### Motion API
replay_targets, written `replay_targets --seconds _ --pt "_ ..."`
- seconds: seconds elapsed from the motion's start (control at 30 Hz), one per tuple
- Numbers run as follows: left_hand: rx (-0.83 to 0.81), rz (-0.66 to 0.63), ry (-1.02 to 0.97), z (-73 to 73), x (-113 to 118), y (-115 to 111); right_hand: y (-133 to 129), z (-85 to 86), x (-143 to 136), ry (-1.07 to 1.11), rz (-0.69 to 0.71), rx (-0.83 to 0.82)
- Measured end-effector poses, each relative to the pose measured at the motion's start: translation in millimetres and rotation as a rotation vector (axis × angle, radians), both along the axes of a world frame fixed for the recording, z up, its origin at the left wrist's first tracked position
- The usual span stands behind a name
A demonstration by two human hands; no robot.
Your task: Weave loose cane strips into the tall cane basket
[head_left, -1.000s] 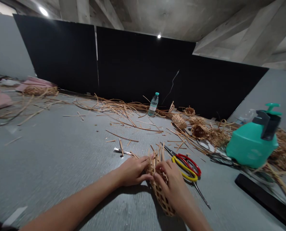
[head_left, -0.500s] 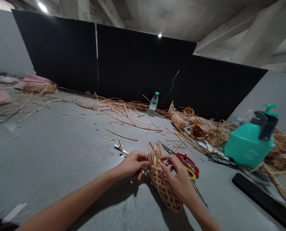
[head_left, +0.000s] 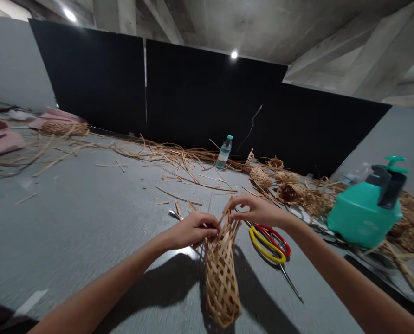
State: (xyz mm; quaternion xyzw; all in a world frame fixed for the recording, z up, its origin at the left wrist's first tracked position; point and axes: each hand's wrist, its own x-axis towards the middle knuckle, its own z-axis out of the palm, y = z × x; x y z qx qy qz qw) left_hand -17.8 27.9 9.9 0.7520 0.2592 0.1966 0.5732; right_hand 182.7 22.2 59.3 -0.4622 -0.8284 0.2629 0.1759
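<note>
A small woven bamboo basket (head_left: 223,278) is held upright-ish over the grey table, its closed end toward me and its loose strip ends pointing away. My left hand (head_left: 198,228) pinches its upper left edge between thumb and fingers. At the far end, my right hand (head_left: 247,211) grips strip ends between thumb and forefinger. Scissors (head_left: 269,243) with red and yellow handles lie to the right of the basket, their blades partly hidden behind my right hand. A thin metal pick (head_left: 292,283) pokes out below the handles. Behind my left hand lies another metal tool (head_left: 174,214), partly covered.
A turquoise spray bottle (head_left: 363,213) stands at the right. Several small woven baskets (head_left: 261,177) lie at the back right. Long bamboo strips (head_left: 179,157) run along the black partition, beside a water bottle (head_left: 224,153). Pink cloth (head_left: 59,118) lies at the far left.
The basket has turned so its closed end swings left, toward me. My right hand has moved from the basket's right side up to its strip ends, uncovering the yellow scissor handle.
</note>
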Motion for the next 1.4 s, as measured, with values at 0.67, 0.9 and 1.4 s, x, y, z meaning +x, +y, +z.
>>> replay_targets --seconds 0.67,0.9,1.4 --pt "-0.092 -0.155 -0.052 -13.3 7 -6 -32 2.1 -23 -0.068 -0.125 -0.462" --pt "-0.028 -0.138 -0.025 -9.1 5 -11 -31 3.7 -30 -0.136 -0.117 -0.341" --pt "0.114 -0.094 0.061 -10.7 13 -15 -38 -15.6 -37 -0.248 -0.230 -0.092"
